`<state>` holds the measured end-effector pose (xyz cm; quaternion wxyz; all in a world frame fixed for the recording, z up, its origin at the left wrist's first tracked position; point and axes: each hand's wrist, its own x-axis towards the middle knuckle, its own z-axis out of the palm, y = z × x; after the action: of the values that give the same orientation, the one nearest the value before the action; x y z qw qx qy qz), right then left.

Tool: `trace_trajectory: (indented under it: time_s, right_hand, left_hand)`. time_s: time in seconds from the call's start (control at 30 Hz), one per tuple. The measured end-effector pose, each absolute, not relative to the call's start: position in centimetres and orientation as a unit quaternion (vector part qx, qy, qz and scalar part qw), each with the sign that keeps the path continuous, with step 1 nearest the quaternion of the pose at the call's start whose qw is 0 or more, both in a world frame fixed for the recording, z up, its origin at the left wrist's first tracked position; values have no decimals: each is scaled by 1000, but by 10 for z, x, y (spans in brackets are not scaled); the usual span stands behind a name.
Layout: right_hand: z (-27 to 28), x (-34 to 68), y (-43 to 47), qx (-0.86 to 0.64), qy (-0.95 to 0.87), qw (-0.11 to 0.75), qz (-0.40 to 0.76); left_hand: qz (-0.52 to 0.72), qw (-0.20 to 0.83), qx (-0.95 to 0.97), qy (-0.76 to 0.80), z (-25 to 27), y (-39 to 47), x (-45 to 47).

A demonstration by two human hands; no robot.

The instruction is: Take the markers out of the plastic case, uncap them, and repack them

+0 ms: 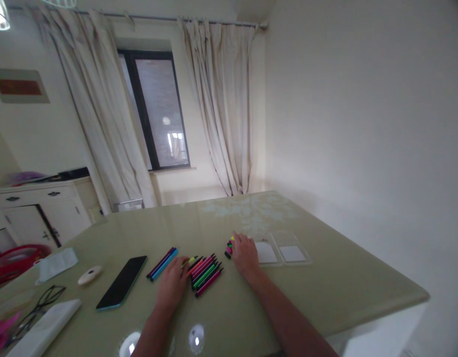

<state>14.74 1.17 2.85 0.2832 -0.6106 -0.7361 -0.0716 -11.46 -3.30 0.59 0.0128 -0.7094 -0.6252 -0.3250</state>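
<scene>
My left hand (pixel 173 280) rests on the table with its fingers closed around a yellow-green marker (pixel 192 260), whose dark tip points right. Right beside it lies a row of uncapped markers (pixel 206 274) in pink, orange, green and black, slanting up to the right. My right hand (pixel 245 253) is farther right, fingers bent over a small pile of coloured marker caps (pixel 229 248). Its fingertips are at a yellow cap (pixel 232 238), partly covered by the fingers. To the left of my left hand lie a few blue and dark markers (pixel 162 264).
An opened clear plastic case (pixel 292 253) with white inserts lies beyond my right hand. On the left are a phone (pixel 122 282), a white oval object (pixel 89 275), a face mask (pixel 58 264), glasses (pixel 46 297) and a white box (pixel 46 327). A wall borders the table's right side.
</scene>
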Motion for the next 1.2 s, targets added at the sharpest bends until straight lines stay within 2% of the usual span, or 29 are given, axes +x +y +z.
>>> trace_trajectory:
  time_s: [0.37,0.57,0.97,1.2]
  right_hand:
    - [25,139,5,-573,-785,228,-58]
    - [26,141,4,-567,-793,215,-62]
    - [30,140,2,-562,-797,215,-53]
    - [27,140,3,-569,-789,228,-44]
  left_hand:
    - [-307,15,-691,-654,6,-34,-118]
    - [-301,11,-727,-617,6,-36,-115]
    - [-315,10,-673,-669,8,-41,-114]
    - [-344,-21,-684,-643,6,-38,-112]
